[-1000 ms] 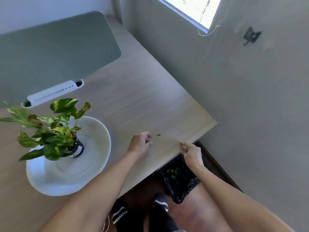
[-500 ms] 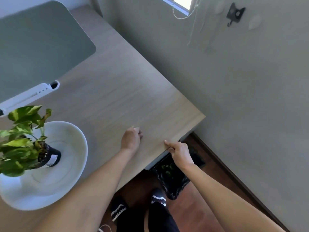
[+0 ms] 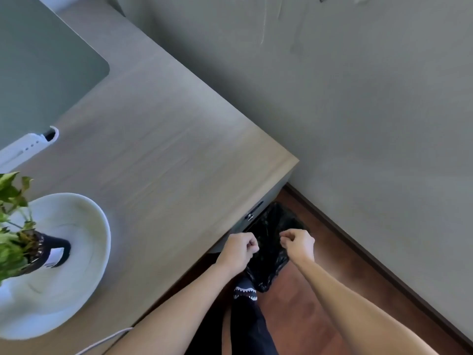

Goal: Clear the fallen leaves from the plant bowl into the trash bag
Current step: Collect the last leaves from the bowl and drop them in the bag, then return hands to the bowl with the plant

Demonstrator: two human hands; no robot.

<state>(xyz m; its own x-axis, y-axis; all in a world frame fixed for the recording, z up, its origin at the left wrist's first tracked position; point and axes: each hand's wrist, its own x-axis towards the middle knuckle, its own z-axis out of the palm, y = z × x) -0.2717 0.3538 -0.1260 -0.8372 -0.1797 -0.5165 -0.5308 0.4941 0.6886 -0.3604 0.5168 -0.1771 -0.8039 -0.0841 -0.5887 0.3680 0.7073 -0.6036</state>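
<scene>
Both hands hang off the front edge of the pale wood-grain worktop (image 3: 158, 139), directly above the crumpled black plastic trash bag (image 3: 268, 262) that sits on the reddish-brown wooden floor (image 3: 304, 311) beside the desk corner. The left hand (image 3: 239, 249) has its fingers curled in and the tips pinched together; the right hand (image 3: 298, 243) is curled the same way. Whether either grip actually holds a leaf scrap I cannot tell, since anything between the fingertips is too small to make out.

The wide white ceramic plant bowl (image 3: 84, 226) stands well apart at the left of the worktop, with the small dark pot of the green-and-yellow leafy plant (image 3: 12, 226) standing inside it. The bowl's visible inner surface looks bare of loose leaves, so the task seems near its end.

The step in hand appears to be the drop into the bag. To do it well, the hands should stay centred over the bag's mouth, which lies partly tucked under the desk edge, and come low before the fingers part, because light scraps drift. Rubbing the fingertips together would shake off bits that cling. A dark sock with a white tooth pattern (image 3: 245, 293) touches the bag's near side, so a missed scrap could land on it or the floor.
</scene>
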